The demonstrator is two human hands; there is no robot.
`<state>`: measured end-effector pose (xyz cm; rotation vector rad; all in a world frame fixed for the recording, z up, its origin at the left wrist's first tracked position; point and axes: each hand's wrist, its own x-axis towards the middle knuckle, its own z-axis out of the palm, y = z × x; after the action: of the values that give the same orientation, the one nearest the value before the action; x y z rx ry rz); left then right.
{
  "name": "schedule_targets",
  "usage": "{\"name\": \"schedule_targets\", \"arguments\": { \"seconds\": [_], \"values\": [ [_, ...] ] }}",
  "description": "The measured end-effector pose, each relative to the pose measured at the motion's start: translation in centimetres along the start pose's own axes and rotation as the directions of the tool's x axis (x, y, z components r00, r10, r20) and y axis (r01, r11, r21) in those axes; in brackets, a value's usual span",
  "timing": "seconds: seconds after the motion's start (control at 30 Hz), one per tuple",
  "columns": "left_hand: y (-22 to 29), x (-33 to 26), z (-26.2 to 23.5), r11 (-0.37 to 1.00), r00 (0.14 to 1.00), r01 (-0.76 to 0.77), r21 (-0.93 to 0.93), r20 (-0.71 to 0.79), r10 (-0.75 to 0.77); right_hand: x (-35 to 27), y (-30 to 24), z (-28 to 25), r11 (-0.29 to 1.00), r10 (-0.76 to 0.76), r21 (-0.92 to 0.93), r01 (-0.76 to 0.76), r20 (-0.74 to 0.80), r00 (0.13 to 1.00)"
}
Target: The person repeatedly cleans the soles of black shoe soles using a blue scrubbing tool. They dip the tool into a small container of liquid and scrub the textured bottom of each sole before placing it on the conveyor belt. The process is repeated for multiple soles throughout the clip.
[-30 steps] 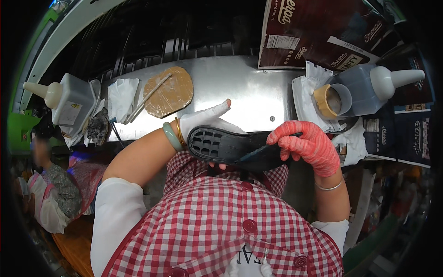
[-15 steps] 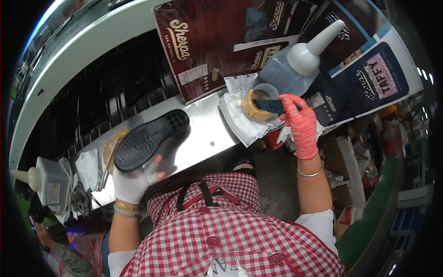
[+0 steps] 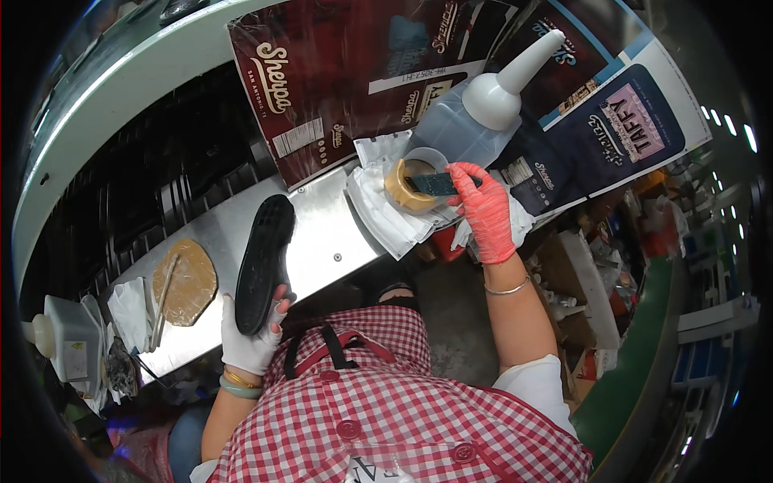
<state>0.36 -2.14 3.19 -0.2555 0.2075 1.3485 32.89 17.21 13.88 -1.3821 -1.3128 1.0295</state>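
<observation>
Two gloved hands are at work over my steel bench (image 3: 322, 233), and I read them from the left. Far left sits a squat plastic bottle (image 3: 68, 342) beside crumpled white rags (image 3: 129, 302), then a tan round pad (image 3: 187, 282) with a thin stick lying across it. Next, my left hand (image 3: 250, 338), in a white glove, is closed around the lower end of a black shoe sole (image 3: 263, 262); the sole stands on its edge, tilted, reaching up over the bench. Toward the right, white paper (image 3: 378, 209) lies under a small round pot of tan glue (image 3: 415, 181). My right hand (image 3: 483, 213), in a red glove, pinches a dark brush (image 3: 435, 185) whose tip sits in that pot. Just behind the pot lies a large clear squeeze bottle with a white cone nozzle (image 3: 491, 97), resting on dark printed cardboard (image 3: 338, 72).
</observation>
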Motion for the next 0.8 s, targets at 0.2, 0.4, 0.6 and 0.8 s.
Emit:
{"name": "schedule_targets", "arguments": {
  "seconds": [0.2, 0.4, 0.6, 0.8],
  "values": [
    [-1.3, 0.7, 0.5, 0.997, 0.997, -0.025, 0.073, -0.073, 0.030, 0.9, 0.8, -0.2, 1.000, 0.016, -0.009, -0.016, 0.017, 1.000],
    [-0.1, 0.6, -0.9, 0.985, 0.999, -0.028, 0.171, 0.031, 0.024, -0.3, 2.1, -1.0, 0.905, 0.191, 0.372, -0.208, 0.082, 0.978],
    [-0.8, 0.1, 1.0, 0.984, 0.987, -0.061, 0.169, 0.157, 0.034, -8.2, -2.2, 7.4, 0.848, 0.078, 0.461, -0.262, 0.379, 0.922],
    [-1.1, -1.0, 3.4, 0.957, 0.944, -0.164, 0.239, 0.320, 0.082, -12.5, -4.4, 13.1, 0.829, 0.018, 0.466, -0.309, 0.530, 0.848]
  ]
}}
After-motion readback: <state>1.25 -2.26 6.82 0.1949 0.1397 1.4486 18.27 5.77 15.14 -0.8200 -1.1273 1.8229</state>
